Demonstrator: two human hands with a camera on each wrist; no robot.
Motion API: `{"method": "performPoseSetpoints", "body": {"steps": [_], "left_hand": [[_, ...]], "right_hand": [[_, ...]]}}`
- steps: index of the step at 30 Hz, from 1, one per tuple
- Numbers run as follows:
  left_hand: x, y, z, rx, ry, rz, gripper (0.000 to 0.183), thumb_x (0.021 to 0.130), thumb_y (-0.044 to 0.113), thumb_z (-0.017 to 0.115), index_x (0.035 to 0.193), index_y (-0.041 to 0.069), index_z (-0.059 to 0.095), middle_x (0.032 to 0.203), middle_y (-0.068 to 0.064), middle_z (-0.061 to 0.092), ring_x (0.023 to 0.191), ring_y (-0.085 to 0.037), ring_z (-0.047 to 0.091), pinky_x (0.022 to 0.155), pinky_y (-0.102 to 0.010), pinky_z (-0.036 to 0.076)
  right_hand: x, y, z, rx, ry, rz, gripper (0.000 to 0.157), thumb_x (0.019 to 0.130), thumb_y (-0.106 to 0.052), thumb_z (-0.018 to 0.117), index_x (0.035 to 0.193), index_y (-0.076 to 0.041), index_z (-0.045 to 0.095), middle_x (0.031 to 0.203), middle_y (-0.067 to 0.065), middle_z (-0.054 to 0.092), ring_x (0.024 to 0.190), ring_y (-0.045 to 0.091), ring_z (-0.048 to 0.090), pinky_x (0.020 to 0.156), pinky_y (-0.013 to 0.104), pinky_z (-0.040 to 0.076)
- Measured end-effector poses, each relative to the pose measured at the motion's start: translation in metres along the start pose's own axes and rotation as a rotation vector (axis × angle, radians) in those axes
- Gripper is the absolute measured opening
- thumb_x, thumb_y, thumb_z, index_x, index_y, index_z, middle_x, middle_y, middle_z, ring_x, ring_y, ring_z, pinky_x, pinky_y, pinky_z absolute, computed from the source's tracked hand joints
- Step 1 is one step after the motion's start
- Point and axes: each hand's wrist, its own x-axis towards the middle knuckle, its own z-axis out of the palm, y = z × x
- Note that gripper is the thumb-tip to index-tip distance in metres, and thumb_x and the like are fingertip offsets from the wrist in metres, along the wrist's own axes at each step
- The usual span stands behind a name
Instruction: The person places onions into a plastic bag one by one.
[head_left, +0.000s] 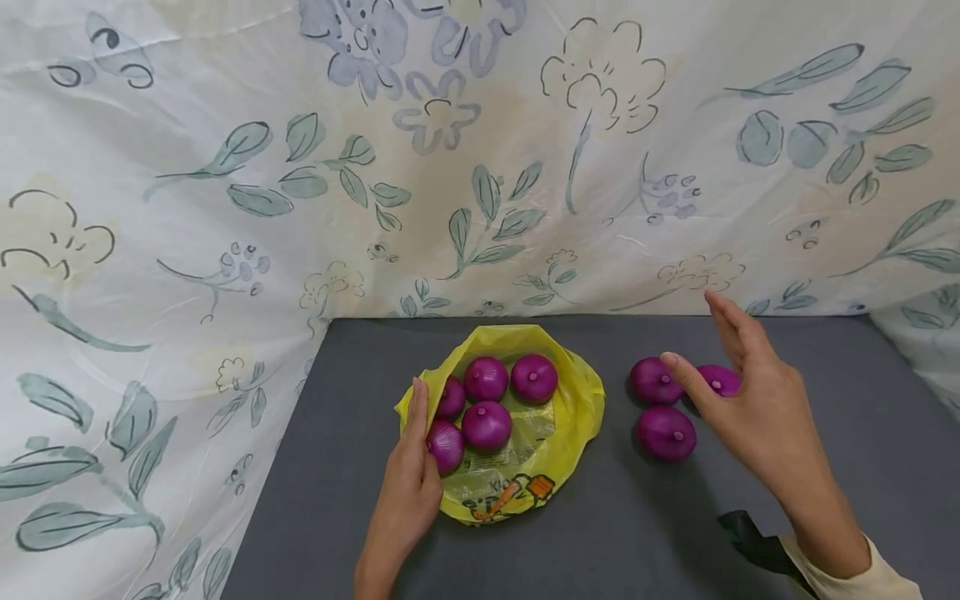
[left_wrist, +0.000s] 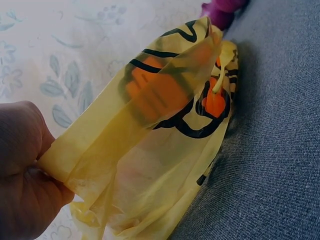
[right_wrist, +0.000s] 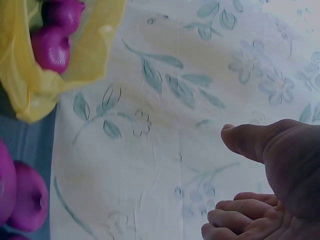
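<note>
A yellow plastic bag stands with its mouth wide, and several purple onions lie inside it. At its left rim my left hand grips the plastic; the left wrist view shows the bag's edge pinched between thumb and fingers. To the right of the bag, three more onions sit close together on the dark surface. My right hand hovers over them, thumb and fingers spread apart and holding nothing. The hand partly covers the rightmost onion in the head view.
The dark grey tabletop ends at a hanging floral cloth behind it. That cloth also runs along the left side. A black strap is on the right wrist.
</note>
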Motion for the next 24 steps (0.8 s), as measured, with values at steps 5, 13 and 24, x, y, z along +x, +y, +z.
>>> {"method": "performPoseSetpoints", "body": {"steps": [5,13,24], "left_hand": [[0.001,0.001,-0.001,-0.008,-0.003,-0.002,0.091,0.096,-0.02,0.037,0.172,0.021,0.008,0.178,-0.009,0.015,0.162,-0.024,0.015,0.12,-0.009,0.014],[0.001,0.003,-0.001,-0.006,-0.014,-0.026,0.091,0.097,-0.02,0.038,0.172,0.021,0.008,0.178,-0.007,0.014,0.162,-0.023,0.014,0.121,-0.01,0.012],[0.001,0.002,-0.002,-0.001,-0.008,-0.02,0.091,0.095,-0.021,0.039,0.172,0.017,0.009,0.178,-0.003,0.013,0.162,-0.023,0.015,0.121,-0.011,0.012]], "right_hand": [[-0.004,0.013,-0.012,-0.013,0.02,0.059,0.096,0.096,-0.038,0.08,0.17,-0.035,0.02,0.169,0.004,0.033,0.14,0.055,0.046,0.1,0.074,0.041],[-0.009,0.044,-0.028,-0.071,0.099,0.108,0.094,0.098,-0.035,0.077,0.171,-0.031,0.019,0.17,0.009,0.031,0.149,0.044,0.039,0.118,0.056,0.031],[-0.013,0.083,-0.033,-0.046,0.087,0.235,0.091,0.102,-0.038,0.07,0.172,-0.028,0.011,0.172,0.002,0.019,0.156,0.033,0.026,0.123,0.051,0.026]]}}
